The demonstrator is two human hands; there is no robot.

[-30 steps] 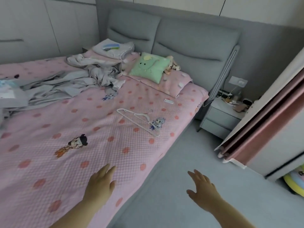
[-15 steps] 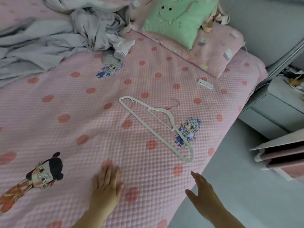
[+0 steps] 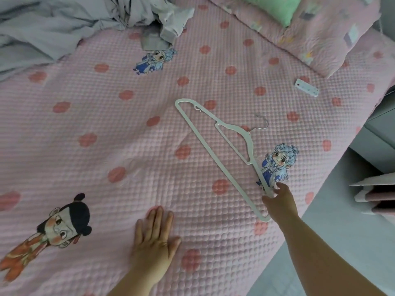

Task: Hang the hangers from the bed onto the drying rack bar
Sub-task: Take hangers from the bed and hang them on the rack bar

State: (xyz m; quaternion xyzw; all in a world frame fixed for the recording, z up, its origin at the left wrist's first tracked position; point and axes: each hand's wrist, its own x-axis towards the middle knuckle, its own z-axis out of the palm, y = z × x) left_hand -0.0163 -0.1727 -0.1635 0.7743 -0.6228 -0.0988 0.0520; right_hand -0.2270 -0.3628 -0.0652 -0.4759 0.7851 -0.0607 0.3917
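Hanger (image 3: 213, 146) flat on bed (image 3: 128, 135); right hand (image 3: 280, 201) touching its end.

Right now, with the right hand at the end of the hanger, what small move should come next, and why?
Probably close the right hand around the near end of the white hanger and lift it. The fingertips already touch that end, the hanger lies flat on the bed cover, and the left hand rests flat on the cover.

hanger (image 3: 222, 144): matt white plastic, metal hook | bedspread (image 3: 128, 146): quilted pink cloth
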